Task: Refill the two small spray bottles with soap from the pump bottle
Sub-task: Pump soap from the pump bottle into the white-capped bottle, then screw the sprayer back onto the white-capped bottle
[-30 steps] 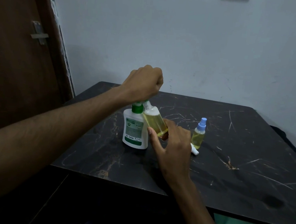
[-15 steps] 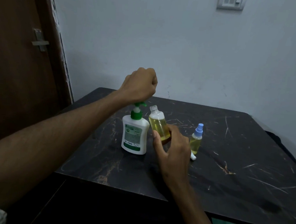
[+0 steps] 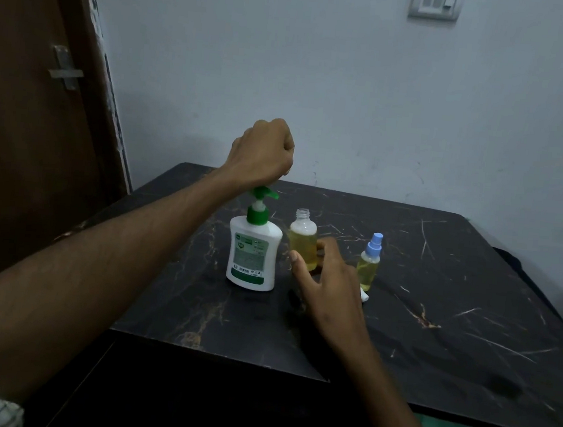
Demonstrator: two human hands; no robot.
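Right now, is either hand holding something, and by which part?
The left hand is closed over the green pump head of the pump bottle. The right hand is open beside the uncapped spray bottle, holding nothing.

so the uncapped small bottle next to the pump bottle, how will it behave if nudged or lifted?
The uncapped bottle stands tall and narrow, so probably tips easily. Its neck is open and it looks well over half full of yellow liquid, so a tip would likely spill. Round body: it may roll across the table if knocked over.

Left hand fisted, raised; right hand fingers spread.
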